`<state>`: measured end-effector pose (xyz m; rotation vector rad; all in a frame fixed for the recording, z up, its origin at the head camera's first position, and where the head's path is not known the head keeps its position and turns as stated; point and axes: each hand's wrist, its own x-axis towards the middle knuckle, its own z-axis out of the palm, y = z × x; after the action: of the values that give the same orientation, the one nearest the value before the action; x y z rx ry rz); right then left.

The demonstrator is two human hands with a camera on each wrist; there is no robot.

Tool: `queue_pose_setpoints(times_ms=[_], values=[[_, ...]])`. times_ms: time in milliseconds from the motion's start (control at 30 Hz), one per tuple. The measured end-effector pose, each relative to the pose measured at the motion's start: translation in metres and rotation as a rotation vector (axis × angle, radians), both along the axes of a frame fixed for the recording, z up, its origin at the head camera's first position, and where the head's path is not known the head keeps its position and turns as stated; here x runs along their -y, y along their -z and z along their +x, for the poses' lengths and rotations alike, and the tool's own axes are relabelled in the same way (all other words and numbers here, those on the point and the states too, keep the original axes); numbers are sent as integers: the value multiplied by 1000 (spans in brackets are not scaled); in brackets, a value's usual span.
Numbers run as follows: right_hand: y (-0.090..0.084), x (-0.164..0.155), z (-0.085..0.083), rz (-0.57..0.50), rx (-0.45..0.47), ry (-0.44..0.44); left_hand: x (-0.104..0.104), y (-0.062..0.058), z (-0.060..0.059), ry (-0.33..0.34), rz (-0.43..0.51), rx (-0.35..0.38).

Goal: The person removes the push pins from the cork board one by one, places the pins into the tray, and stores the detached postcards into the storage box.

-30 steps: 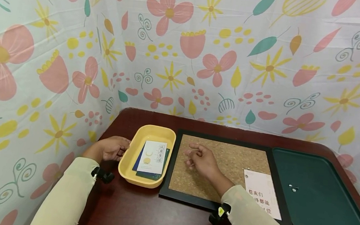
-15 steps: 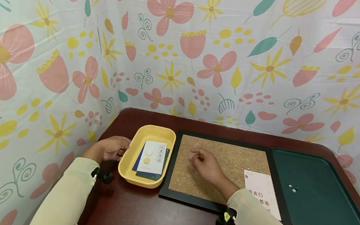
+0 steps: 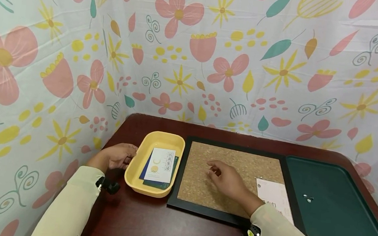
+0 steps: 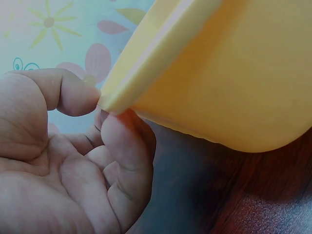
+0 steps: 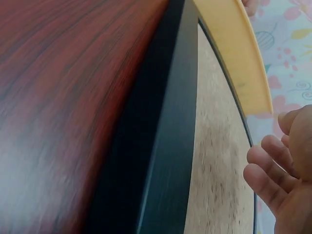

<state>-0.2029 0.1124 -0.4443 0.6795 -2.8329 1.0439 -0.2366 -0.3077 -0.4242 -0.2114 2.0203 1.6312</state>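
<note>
At the left, my left hand [image 3: 118, 156] pinches the rim of a yellow plastic basin [image 3: 152, 192]; the left wrist view shows thumb and forefinger on either side of that rim [image 4: 131, 80]. Inside the basin, a white card [image 3: 161, 160] printed with Chinese characters lies over a blue card [image 3: 143, 172] and a green card [image 3: 156, 184]. My right hand [image 3: 229, 179] hovers over the black-framed corkboard [image 3: 197, 178], fingers loosely bent and holding nothing. A pale pink card [image 3: 271, 194] is on the board's right part, partly hidden by my right forearm.
A dark green tray [image 3: 339, 210] stands right of the corkboard, with a few small shiny pieces [image 3: 308, 198] on it. Everything rests on a dark red wooden table [image 3: 139, 222]. Flower-patterned cloth [image 3: 224, 98] closes off the back and left sides.
My right hand has drawn back across the corkboard, towards the right and slightly nearer to me. The left hand and the basin have stayed in place.
</note>
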Motion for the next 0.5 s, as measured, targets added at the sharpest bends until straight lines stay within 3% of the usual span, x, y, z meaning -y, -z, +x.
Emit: queue_pose_setpoints(times_ms=[500], values=[[-3,-33,8,251,-141,-81,-2,-2,3,-21,0,5]])
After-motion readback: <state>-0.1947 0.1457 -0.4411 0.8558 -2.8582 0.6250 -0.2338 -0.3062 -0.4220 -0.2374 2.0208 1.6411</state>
